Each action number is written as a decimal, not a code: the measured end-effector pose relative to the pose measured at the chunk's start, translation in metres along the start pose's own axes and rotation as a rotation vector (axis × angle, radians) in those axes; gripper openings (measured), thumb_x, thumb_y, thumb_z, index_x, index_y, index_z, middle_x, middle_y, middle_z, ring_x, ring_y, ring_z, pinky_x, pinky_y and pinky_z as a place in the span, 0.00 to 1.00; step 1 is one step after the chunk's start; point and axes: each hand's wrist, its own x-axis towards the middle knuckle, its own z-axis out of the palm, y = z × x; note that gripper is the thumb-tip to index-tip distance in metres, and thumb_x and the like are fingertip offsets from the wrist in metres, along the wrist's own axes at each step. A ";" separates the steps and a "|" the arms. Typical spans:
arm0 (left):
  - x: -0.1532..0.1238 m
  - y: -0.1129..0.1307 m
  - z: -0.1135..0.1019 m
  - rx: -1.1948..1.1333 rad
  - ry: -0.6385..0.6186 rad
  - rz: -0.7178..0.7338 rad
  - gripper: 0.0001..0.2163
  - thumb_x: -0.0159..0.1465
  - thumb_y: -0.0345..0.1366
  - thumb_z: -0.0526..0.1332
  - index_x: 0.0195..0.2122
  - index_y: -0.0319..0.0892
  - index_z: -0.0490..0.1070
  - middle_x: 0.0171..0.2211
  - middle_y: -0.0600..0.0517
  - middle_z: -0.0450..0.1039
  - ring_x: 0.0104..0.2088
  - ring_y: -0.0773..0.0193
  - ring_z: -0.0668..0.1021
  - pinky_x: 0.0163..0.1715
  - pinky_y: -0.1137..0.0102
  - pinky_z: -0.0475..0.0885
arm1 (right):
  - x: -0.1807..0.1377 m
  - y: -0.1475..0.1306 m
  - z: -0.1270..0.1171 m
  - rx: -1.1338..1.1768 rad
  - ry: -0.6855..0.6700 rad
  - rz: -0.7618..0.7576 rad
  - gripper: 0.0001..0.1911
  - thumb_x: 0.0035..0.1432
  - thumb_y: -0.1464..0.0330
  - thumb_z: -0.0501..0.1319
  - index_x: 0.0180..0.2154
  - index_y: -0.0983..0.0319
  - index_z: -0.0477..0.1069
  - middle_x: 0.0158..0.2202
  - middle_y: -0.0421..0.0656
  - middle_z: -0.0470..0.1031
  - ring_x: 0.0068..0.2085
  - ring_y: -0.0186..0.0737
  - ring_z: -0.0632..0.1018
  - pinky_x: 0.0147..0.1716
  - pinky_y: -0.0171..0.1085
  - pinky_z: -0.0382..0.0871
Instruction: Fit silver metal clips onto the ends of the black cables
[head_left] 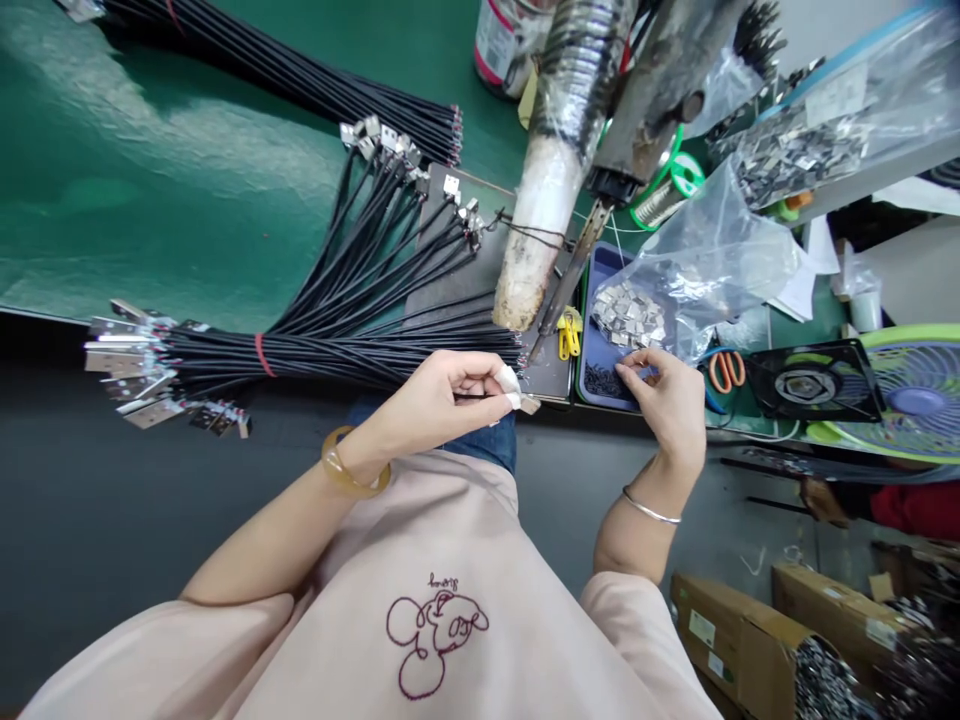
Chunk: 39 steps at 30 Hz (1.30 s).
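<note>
My left hand (442, 400) is closed in a pinch, its taped fingertips holding a black wire with a small metal terminal (527, 404) at the end. It sits beside a bundle of black wires (352, 350) tied with a red band. My right hand (667, 400) hovers over the blue tray (600, 345), fingers curled and pinching at the small dark parts lying in it. A heap of small silver metal clips (628, 312) lies further back in the same tray. A soldering tool (551, 200) hangs down just beyond both hands.
A second fan of black terminated wires (390, 230) lies on the green bench mat (150, 180). Clear plastic bags of metal parts (720, 250), a solder spool (667, 190), orange scissors (726, 368) and a small fan (817, 380) crowd the right. Cardboard boxes (742, 640) stand on the floor.
</note>
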 end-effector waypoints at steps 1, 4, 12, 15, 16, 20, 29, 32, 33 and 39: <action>0.000 -0.001 0.001 -0.005 0.027 0.001 0.03 0.60 0.32 0.65 0.31 0.37 0.75 0.27 0.52 0.75 0.26 0.72 0.73 0.28 0.77 0.69 | 0.001 -0.001 0.000 -0.018 -0.005 0.000 0.12 0.58 0.60 0.61 0.32 0.61 0.76 0.29 0.43 0.78 0.26 0.36 0.69 0.33 0.38 0.61; -0.001 -0.004 0.006 0.043 0.122 0.010 0.03 0.58 0.31 0.63 0.29 0.37 0.73 0.24 0.54 0.71 0.24 0.73 0.70 0.27 0.78 0.68 | -0.004 -0.012 0.003 -0.023 0.052 -0.002 0.07 0.56 0.64 0.62 0.29 0.60 0.74 0.26 0.40 0.75 0.24 0.34 0.67 0.31 0.37 0.59; -0.001 -0.009 0.020 0.242 0.291 0.052 0.05 0.60 0.33 0.62 0.28 0.38 0.72 0.23 0.54 0.70 0.23 0.71 0.70 0.24 0.76 0.65 | -0.056 -0.081 0.032 0.717 0.121 -0.027 0.07 0.58 0.62 0.68 0.35 0.59 0.75 0.32 0.38 0.78 0.20 0.26 0.61 0.19 0.33 0.52; 0.000 -0.010 0.022 0.280 0.295 0.051 0.06 0.61 0.33 0.62 0.28 0.38 0.71 0.22 0.56 0.68 0.22 0.72 0.67 0.22 0.76 0.61 | -0.064 -0.094 0.048 0.733 0.019 -0.058 0.09 0.62 0.60 0.66 0.36 0.58 0.78 0.33 0.39 0.79 0.21 0.28 0.65 0.22 0.34 0.59; 0.000 -0.010 0.022 0.292 0.296 0.052 0.05 0.60 0.33 0.61 0.28 0.39 0.71 0.22 0.56 0.67 0.22 0.72 0.66 0.22 0.76 0.61 | -0.064 -0.096 0.052 0.722 0.023 -0.068 0.10 0.64 0.60 0.64 0.36 0.58 0.78 0.32 0.39 0.79 0.24 0.30 0.69 0.25 0.34 0.63; 0.000 -0.010 0.022 0.330 0.300 0.058 0.05 0.60 0.32 0.61 0.28 0.39 0.70 0.22 0.56 0.66 0.23 0.72 0.66 0.22 0.76 0.61 | -0.062 -0.097 0.062 0.706 0.022 -0.133 0.14 0.69 0.60 0.58 0.35 0.58 0.77 0.30 0.39 0.77 0.32 0.35 0.77 0.33 0.35 0.69; 0.000 -0.014 0.021 0.351 0.294 0.071 0.04 0.61 0.31 0.61 0.29 0.39 0.71 0.22 0.57 0.65 0.22 0.73 0.65 0.22 0.76 0.61 | -0.064 -0.099 0.062 0.710 -0.024 -0.207 0.13 0.70 0.62 0.58 0.33 0.59 0.74 0.30 0.37 0.74 0.31 0.32 0.74 0.32 0.34 0.66; -0.001 -0.012 0.020 0.378 0.280 0.095 0.04 0.60 0.30 0.62 0.28 0.39 0.70 0.22 0.57 0.65 0.22 0.73 0.64 0.22 0.76 0.60 | -0.063 -0.101 0.063 0.631 0.002 -0.211 0.17 0.69 0.60 0.59 0.29 0.60 0.73 0.26 0.37 0.71 0.27 0.31 0.70 0.30 0.34 0.64; -0.001 -0.011 0.019 0.387 0.269 0.105 0.04 0.60 0.29 0.62 0.28 0.39 0.70 0.22 0.57 0.65 0.22 0.73 0.64 0.22 0.76 0.60 | -0.063 -0.102 0.062 0.607 0.020 -0.200 0.18 0.69 0.59 0.59 0.28 0.60 0.73 0.25 0.36 0.70 0.26 0.31 0.68 0.29 0.34 0.63; -0.002 -0.007 0.008 0.315 0.130 0.122 0.05 0.63 0.32 0.62 0.30 0.39 0.74 0.28 0.52 0.75 0.28 0.68 0.74 0.29 0.74 0.69 | -0.058 -0.098 0.060 0.852 -0.109 -0.013 0.12 0.63 0.57 0.65 0.39 0.58 0.78 0.30 0.38 0.79 0.26 0.32 0.75 0.27 0.33 0.69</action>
